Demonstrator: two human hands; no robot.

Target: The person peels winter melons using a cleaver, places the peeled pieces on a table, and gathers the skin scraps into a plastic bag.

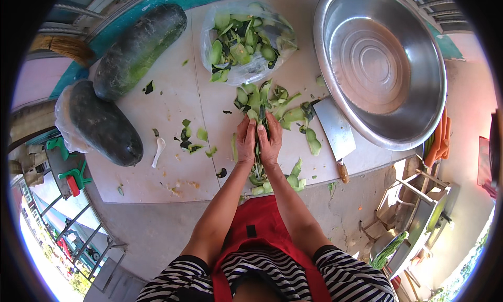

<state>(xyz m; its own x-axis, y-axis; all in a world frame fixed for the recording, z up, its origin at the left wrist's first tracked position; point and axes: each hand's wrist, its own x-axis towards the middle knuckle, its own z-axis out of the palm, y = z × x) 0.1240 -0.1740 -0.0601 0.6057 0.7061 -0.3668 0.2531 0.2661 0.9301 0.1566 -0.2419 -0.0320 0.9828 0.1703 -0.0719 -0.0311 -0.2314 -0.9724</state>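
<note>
Side by side over the white tabletop, my left hand (246,140) and my right hand (270,140) press a bunch of green rind peelings (254,99) between them. Thumbs lie on top, and the undersides of the fingers are hidden. More peelings (294,115) are scattered to the right, and some (267,186) lie under my wrists at the table's front edge. Just beyond the bunch stands a clear plastic bag (259,68), its mouth open, filled with similar peelings (239,42). A cleaver (335,127) with a wooden handle rests to the right of my right hand.
Two large dark-green winter melons (141,52) (104,123) lie at the left, the nearer one partly in a plastic bag (65,117). A white spoon (158,151) is near them. At the right, a big metal basin (377,66) overlaps the table edge. Rind scraps (186,139) dot the surface.
</note>
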